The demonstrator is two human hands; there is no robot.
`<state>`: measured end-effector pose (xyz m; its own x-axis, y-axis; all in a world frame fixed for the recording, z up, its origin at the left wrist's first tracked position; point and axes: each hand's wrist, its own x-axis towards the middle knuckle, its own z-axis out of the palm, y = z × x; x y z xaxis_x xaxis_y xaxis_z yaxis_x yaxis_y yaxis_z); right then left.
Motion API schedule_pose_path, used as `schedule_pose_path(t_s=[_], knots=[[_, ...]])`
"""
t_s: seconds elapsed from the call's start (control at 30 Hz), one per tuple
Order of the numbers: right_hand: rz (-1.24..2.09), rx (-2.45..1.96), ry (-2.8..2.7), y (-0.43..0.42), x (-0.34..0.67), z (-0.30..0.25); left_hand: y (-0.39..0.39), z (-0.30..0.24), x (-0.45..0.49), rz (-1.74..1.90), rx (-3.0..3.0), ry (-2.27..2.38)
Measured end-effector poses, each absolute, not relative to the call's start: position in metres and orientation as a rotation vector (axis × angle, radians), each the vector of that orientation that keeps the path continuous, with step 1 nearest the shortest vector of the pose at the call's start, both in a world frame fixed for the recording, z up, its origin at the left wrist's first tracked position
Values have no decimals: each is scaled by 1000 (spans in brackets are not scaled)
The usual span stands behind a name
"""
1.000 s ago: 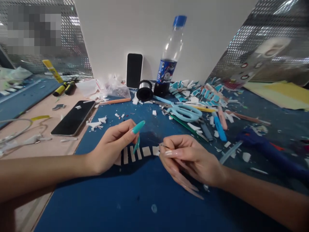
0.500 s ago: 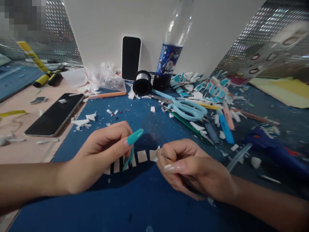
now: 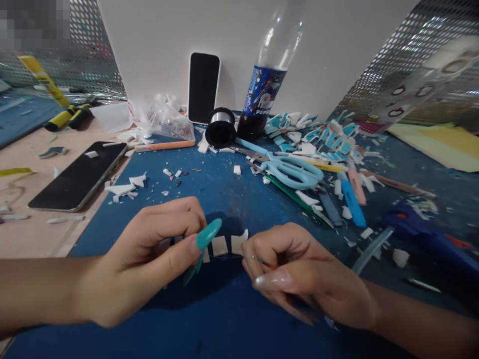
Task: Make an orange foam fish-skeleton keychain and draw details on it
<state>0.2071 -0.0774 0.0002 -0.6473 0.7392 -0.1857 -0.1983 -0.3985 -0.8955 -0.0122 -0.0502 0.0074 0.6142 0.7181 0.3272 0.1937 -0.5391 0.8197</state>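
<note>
My left hand (image 3: 149, 259), with long teal nails, rests on the blue mat (image 3: 209, 319); its curled fingertips touch a row of small white foam pieces (image 3: 220, 245). Part of that row is hidden under the hand. My right hand (image 3: 307, 276), with long pale nails, sits just right of the row and pinches a thin metal needle-like tool (image 3: 260, 261) whose tip points left toward the white pieces.
Light blue scissors (image 3: 292, 168), a wire spool (image 3: 220, 127), a cola bottle (image 3: 267, 89) and an upright phone (image 3: 203, 87) stand behind. A second phone (image 3: 77, 175) lies left. Pens, blue-white scraps (image 3: 318, 137) and a blue glue gun (image 3: 422, 232) crowd the right.
Both hands have drawn nearer to me and lower in view. The left hand now covers more of the white row. The right hand still pinches the thin tool.
</note>
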Motion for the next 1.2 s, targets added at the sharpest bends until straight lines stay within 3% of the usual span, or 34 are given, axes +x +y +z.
schedule_pose_path(t_s=[0.5, 0.67, 0.83, 1.07, 1.2], knots=[[2084, -823, -1288, -77, 203, 1, -55, 4, -11, 747, 2348, 756], [2081, -773, -1284, -76, 204, -1, -54, 0, -9, 873, 2394, 883], [2093, -726, -1317, -74, 204, -4, -54, 1, -8, 753, 2498, 700], [1761, -864, -1467, -80, 198, 0, -48, 3, -13, 1047, 2466, 796], [1324, -1070, -1830, -79, 199, 15, -35, 3, -12, 1141, 2487, 756]])
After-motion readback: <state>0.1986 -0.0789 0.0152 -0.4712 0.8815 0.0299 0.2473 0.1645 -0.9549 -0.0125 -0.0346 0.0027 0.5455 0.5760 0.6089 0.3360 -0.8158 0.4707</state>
